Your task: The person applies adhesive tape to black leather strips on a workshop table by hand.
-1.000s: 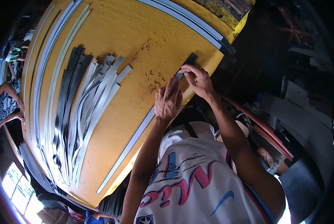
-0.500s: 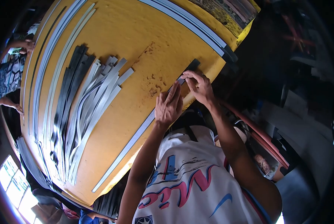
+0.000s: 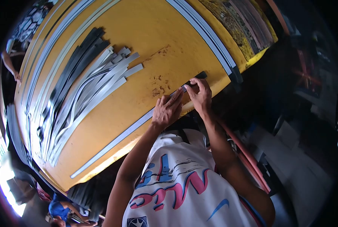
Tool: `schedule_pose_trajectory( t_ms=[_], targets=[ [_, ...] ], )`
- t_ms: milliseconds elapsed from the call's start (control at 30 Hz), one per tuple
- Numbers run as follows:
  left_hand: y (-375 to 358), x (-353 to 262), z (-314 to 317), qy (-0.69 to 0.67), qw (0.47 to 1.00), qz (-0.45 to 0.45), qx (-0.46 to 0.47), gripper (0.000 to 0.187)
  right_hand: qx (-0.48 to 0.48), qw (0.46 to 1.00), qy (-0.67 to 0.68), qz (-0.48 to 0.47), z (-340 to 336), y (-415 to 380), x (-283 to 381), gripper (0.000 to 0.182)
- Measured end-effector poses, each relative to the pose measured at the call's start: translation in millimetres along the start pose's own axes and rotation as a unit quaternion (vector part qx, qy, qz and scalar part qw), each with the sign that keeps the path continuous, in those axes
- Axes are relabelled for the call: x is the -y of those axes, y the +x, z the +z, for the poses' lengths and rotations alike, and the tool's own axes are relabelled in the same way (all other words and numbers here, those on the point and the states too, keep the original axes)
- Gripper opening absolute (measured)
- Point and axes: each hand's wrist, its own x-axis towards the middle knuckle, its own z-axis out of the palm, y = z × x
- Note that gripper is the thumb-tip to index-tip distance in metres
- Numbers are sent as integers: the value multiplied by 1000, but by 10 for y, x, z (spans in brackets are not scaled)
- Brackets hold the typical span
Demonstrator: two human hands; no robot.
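Note:
A long light-grey strip (image 3: 112, 144) lies along the near edge of the yellow table, with a dark strip end (image 3: 201, 75) showing beyond my hands. My left hand (image 3: 167, 110) rests over the grey strip, its fingers stretched forward and pressing down on it. Just to the right, my right hand (image 3: 200, 94) pinches at the strip close to my left fingertips. The exact grip is partly hidden by the fingers.
On the yellow table (image 3: 146, 30) lie a bundle of grey strips (image 3: 97, 87) and a bundle of black strips (image 3: 76, 60). Long strips (image 3: 203, 32) run along the far side. Another person's hand (image 3: 17, 76) touches the left edge. A person in blue (image 3: 59, 208) is at lower left.
The view has turned, so the table appears shifted. My right hand's fingers have come down nearer to my left fingertips. The left hand stays on the strip.

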Motion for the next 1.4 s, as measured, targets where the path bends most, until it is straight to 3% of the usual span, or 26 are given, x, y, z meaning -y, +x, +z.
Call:
schedule_pose_trajectory(
  t_ms=[33,200,233,267,333,400,433,533,567,733,833,900,933,967,1167,1400],
  targets=[
    [-22,-14,-4,4,1000,-11,-9,48,-4,998,-43,-42,-3,29,9,24],
    [-475,-64,-179,76,996,-49,12,54,26,997,61,32,-130,-16,-73,13],
    [-629,-55,-209,69,992,-102,3,53,-1,998,61,-21,-150,-41,-165,14],
    [-795,-49,-248,61,986,-156,-5,52,-21,997,67,-17,-179,-55,-143,15],
    [-1058,-31,-386,104,976,-187,-43,50,-42,998,28,-25,-217,-81,-27,16],
    [-1262,-68,-437,100,967,-232,-29,54,40,982,-73,-169,-96,-128,284,23],
    [-1308,-89,-454,94,965,-243,-20,55,117,972,-50,-197,26,-233,418,36],
    [-1361,-161,-314,81,965,-247,32,69,343,883,-73,-313,357,-660,586,75],
    [-1328,-180,-280,76,963,-251,61,73,389,856,-93,-328,424,-798,586,80],
    [-1291,-210,-218,86,948,-299,70,80,429,837,-125,-314,509,-906,400,75],
    [-1356,-168,-257,77,948,-299,72,80,396,838,-196,-322,414,-831,392,76],
    [-1437,-168,-288,97,937,-331,51,77,365,868,-242,-235,215,-632,496,81],
    [-1571,-123,-298,114,926,-359,28,75,310,878,-278,-237,150,-559,404,80],
    [-1754,-67,-355,139,909,-393,4,74,257,885,-302,-243,118,-503,295,80],
    [-2830,292,-860,191,815,-546,-46,72,227,871,-361,-244,51,-470,123,68],
    [-4414,1448,-1499,220,668,-695,-150,80,186,906,-306,-227,169,-452,261,61]
  ],
)
